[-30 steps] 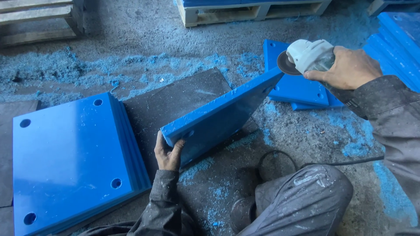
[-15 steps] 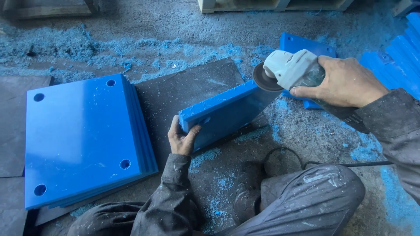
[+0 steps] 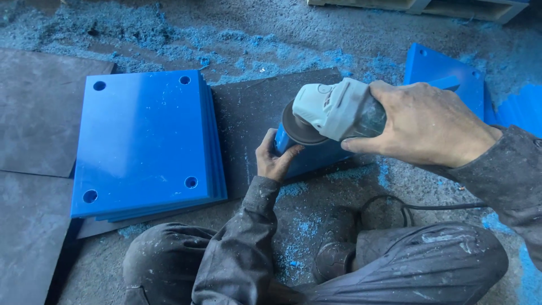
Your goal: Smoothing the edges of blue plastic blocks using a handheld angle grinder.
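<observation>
A rough grey concrete floor (image 3: 350,34) fills the view, dusted with bright blue shavings (image 3: 130,31) that lie thickest along the top and around the worker's feet. Dark flat mats (image 3: 34,118) cover the floor at the left, and another dark sheet (image 3: 248,113) lies under the work in the middle. No bin or box shows; the nearest thing to a holder is the wooden pallet (image 3: 429,5) at the top edge, and what it carries is out of view.

The right hand (image 3: 426,127) is wrapped firmly around the body of a pale grey angle grinder (image 3: 333,110), whose dark disc (image 3: 299,127) presses on the end of a blue plate (image 3: 316,158) held on edge over the dark sheet. The left hand (image 3: 274,161) grips that plate's near end, thumb on one face and fingers curled behind, just below the disc.

Just left of it, a neat stack of blue plates (image 3: 147,141) lies flat, each with a round hole near every corner, its right edge close to the left hand. More blue plates (image 3: 446,70) lie at the upper right, behind the grinder. A black cable (image 3: 446,206) runs across the floor near the worker's boot (image 3: 333,260), between the bent knees. Open floor remains mainly at the top, beyond the sheet.
</observation>
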